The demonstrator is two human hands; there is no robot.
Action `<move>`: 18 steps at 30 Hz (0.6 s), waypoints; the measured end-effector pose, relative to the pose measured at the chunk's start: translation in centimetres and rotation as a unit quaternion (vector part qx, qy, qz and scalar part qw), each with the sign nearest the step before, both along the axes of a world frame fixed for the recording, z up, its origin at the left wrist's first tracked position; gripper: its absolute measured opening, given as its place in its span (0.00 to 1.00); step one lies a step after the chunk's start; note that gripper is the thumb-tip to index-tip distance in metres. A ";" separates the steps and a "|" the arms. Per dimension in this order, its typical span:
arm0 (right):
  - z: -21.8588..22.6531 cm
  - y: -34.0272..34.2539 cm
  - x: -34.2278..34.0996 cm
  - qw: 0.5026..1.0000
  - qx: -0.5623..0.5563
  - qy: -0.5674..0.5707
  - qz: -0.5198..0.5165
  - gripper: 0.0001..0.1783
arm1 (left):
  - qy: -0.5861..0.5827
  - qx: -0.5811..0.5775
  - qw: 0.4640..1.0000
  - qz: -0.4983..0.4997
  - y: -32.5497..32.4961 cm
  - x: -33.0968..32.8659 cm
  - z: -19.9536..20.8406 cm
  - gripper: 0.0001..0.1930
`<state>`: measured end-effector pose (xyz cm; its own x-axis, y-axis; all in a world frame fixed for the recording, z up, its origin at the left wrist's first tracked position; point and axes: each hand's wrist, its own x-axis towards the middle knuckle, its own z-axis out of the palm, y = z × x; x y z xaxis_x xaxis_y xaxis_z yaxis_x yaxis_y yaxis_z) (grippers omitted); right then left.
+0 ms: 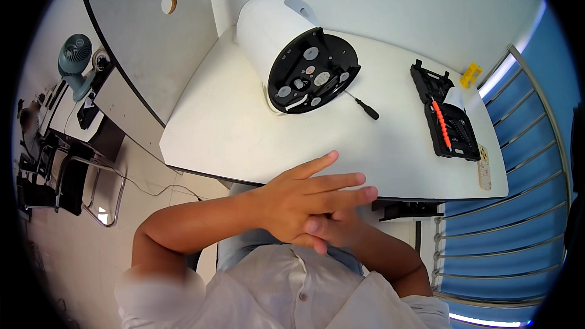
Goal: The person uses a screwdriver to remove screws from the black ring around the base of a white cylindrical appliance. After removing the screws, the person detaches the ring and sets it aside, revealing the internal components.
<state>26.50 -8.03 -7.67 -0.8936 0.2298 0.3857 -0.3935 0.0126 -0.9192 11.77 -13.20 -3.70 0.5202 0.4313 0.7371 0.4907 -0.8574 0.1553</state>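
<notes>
In front of my body, over the table's near edge, my hands cross and touch. My left hand [289, 204] is open, its fingers spread and pointing right. Beneath it lies my right hand [346, 228], one digit pressed against the left hand and its other fingers mostly hidden. No tool shows in either hand. Beyond them, a white cylindrical appliance [262, 33] rests on its side, its black underside [326, 64] with round pads turned toward me. A screwdriver [367, 109] with a black handle lies beside that base, its shaft tip close to the rim.
On the white table [231, 128], an open black tool case [439, 94] holds an orange flexible shaft [441, 123]. A small patterned slab [484, 167] and a yellow object [471, 75] lie nearby. Metal railing [536, 79] borders the right; a grey partition [146, 30] and fan [76, 55] stand left.
</notes>
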 end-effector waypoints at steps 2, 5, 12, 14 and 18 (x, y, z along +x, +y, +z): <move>0.4 -0.7 -0.2 0.999 0.012 0.025 -0.024 0.25 | -0.046 -0.005 0.999 0.007 -0.2 0.1 -0.6 0.38; 0.7 -1.5 -0.7 0.997 -0.014 0.047 -0.053 0.22 | -0.078 -0.024 0.997 0.015 -0.4 0.3 -1.1 0.37; -1.1 1.0 1.3 0.998 0.036 -0.030 -0.039 0.23 | 0.056 0.019 0.995 0.074 -0.4 -1.1 -0.1 0.29; 0.9 2.9 2.4 0.998 -0.057 -0.028 0.009 0.25 | 0.098 0.046 0.991 0.079 -0.8 -2.2 0.3 0.25; 3.9 5.8 3.6 0.989 0.087 -0.100 -0.068 0.29 | 0.221 -0.006 0.974 0.051 -1.0 -3.1 1.3 0.22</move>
